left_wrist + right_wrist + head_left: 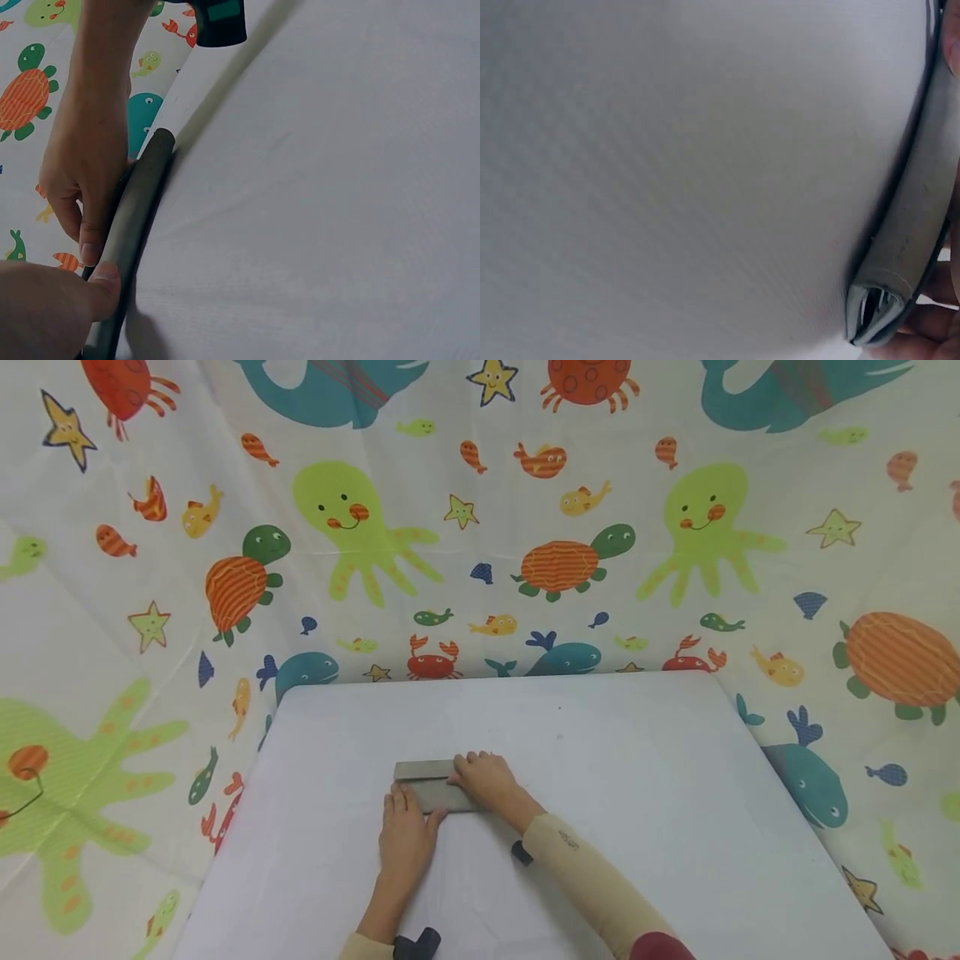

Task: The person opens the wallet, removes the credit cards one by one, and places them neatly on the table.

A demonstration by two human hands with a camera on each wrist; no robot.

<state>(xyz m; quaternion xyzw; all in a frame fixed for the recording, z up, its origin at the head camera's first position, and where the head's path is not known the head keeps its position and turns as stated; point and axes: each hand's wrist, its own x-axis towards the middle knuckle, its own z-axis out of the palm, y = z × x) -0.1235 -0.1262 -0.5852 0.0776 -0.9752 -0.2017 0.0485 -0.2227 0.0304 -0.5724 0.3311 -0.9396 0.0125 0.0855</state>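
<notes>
A grey, flat folding case (442,793), possibly a glasses case, lies across the middle of the white table with a narrow flap strip along its far side. My left hand (408,839) grips its left end, thumb at the near edge and fingers up by the flap. At the right end, my right hand (491,781) holds the case with curled fingers. In the left wrist view, the case (139,202) appears edge-on between the two hands. A folded, hollow end of the case (885,300) shows in the right wrist view, with fingers (930,322) beside it. What it contains cannot be seen.
The white table (637,777) extends around the hands. Behind and beside it hangs a cloth (450,552) printed with sea animals. A dark wrist camera (417,945) sits by the left wrist, another camera (522,852) under the right forearm.
</notes>
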